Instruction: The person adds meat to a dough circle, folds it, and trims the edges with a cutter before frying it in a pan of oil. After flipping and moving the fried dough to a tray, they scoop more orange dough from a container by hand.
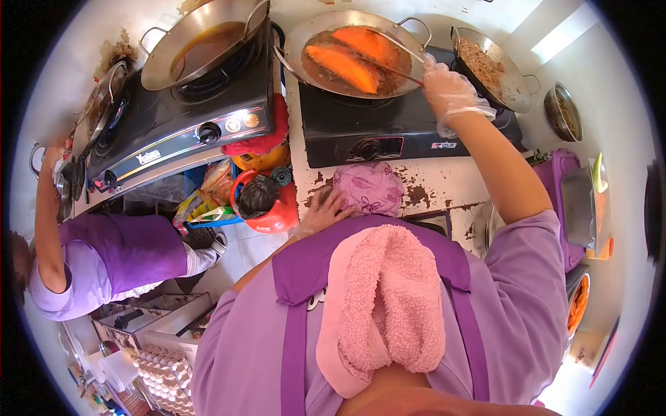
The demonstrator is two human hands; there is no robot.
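Note:
My right hand, in a clear plastic glove, is closed round a pair of long, thin tongs above the right stove. The tongs' arms reach over a wide metal pan of bubbling oil. Two orange, half-moon empanadas lie in the oil, and the tongs' tips are at or between them. My left hand, also gloved, rests with fingers spread on the worn white counter. It is beside a pink-purple cloth bundle and holds nothing.
A second oil pan stands on the left stove. Shredded food fills part of a pan at right, near a steel bowl. Another person works at far left. Below are a red bucket and egg trays.

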